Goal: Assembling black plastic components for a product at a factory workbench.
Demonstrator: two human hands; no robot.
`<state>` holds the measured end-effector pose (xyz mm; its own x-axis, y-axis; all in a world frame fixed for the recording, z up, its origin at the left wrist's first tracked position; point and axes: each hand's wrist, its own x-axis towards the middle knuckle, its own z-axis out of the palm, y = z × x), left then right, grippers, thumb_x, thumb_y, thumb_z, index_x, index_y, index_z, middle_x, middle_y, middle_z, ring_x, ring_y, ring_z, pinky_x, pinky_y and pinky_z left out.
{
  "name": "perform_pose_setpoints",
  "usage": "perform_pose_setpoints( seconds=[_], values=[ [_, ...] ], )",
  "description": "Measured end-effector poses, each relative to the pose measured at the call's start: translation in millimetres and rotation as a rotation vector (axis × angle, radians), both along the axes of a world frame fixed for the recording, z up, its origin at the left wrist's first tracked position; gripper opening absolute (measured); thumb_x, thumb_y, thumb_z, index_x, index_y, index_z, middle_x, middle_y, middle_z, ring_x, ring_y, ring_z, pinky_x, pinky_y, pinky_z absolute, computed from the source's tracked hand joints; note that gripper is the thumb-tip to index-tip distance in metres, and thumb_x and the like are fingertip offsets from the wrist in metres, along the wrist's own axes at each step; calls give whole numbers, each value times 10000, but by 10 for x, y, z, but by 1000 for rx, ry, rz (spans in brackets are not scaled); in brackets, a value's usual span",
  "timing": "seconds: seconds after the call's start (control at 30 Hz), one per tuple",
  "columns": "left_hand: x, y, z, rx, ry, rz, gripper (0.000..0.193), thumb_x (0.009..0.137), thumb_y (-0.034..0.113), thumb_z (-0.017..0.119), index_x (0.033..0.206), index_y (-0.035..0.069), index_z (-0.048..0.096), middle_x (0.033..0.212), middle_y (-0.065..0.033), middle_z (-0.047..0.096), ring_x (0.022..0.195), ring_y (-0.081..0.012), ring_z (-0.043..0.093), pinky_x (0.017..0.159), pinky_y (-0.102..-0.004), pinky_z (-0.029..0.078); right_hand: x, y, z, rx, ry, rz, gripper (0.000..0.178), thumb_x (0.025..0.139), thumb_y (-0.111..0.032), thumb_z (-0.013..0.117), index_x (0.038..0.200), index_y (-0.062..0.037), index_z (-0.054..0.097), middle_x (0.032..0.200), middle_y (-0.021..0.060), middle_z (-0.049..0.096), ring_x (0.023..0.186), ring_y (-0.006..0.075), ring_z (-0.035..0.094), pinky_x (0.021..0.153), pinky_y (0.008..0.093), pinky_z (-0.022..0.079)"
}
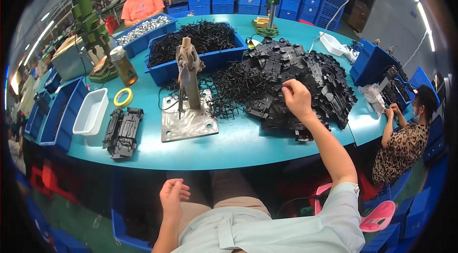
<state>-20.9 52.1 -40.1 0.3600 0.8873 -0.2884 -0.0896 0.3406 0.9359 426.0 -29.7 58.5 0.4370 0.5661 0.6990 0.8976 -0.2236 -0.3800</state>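
My right hand (297, 99) reaches over a large heap of flat black plastic parts (329, 79). Its fingers are curled together, and whatever they may pinch cannot be made out. Lower down, in front of the table edge and over my lap, my left hand (172, 196) is loosely closed with nothing showing in it. Between the hands stands a metal base plate (191, 131) with an upright post (192, 88), its top wrapped in cloth. Small black branching parts (238, 81) lie loose beside the heap. Two long black plastic parts (126, 131) rest side by side at the left.
Behind the post, a blue bin (164, 74) holds black branching parts. A white tray (90, 112), yellow tape roll (123, 97) and amber bottle (124, 69) stand at left. Green presses (90, 29) rise behind. One person (143, 5) sits across; another (405, 138) works at right.
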Motion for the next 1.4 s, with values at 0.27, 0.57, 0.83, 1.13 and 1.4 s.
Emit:
perform_pose_setpoints(
  seconds=[0.27, 0.57, 0.83, 1.13, 1.4],
  values=[
    [-50, -131, 87, 30, 10, 9, 136, 903, 148, 564, 948, 23, 588, 760, -90, 636, 599, -125, 589, 542, -241, 480, 431, 298, 8, -353, -184, -206, 190, 743, -137, 600, 915, -56, 612, 922, 158, 626, 896, 339, 597, 759, 425, 489],
    [-87, -104, -101, -30, 27, -48, 181, 907, 234, 593, 965, 63, 595, 787, -46, 636, 639, -100, 589, 539, -222, 458, 695, 51, -199, -470, -50, 123, 175, 702, -13, 573, 855, -50, 649, 832, 145, 593, 859, 338, 558, 781, 412, 454],
    [-79, -59, -135, -26, 9, -41, 183, 913, 236, 578, 958, 60, 590, 790, -36, 623, 662, -95, 582, 552, -221, 454, 563, 286, 41, -271, -427, 35, 116, 753, 12, 510, 834, -52, 563, 838, 103, 570, 866, 299, 537, 724, 381, 401],
    [-159, -87, -143, -36, 17, -16, 175, 912, 234, 574, 951, 64, 589, 785, -34, 621, 662, -94, 580, 560, -222, 455, 780, 74, 227, -213, -380, 47, 142, 760, 33, 455, 809, -40, 567, 819, 121, 583, 839, 324, 549, 724, 387, 429],
    [-121, -22, -213, -30, -53, -58, 180, 906, 234, 588, 955, 60, 587, 758, -29, 618, 620, -80, 577, 512, -209, 452, 420, -260, 632, 93, -404, 59, 351, 771, 135, 389, 1011, -3, 604, 980, 139, 620, 940, 298, 585, 873, 338, 448]
  ],
)
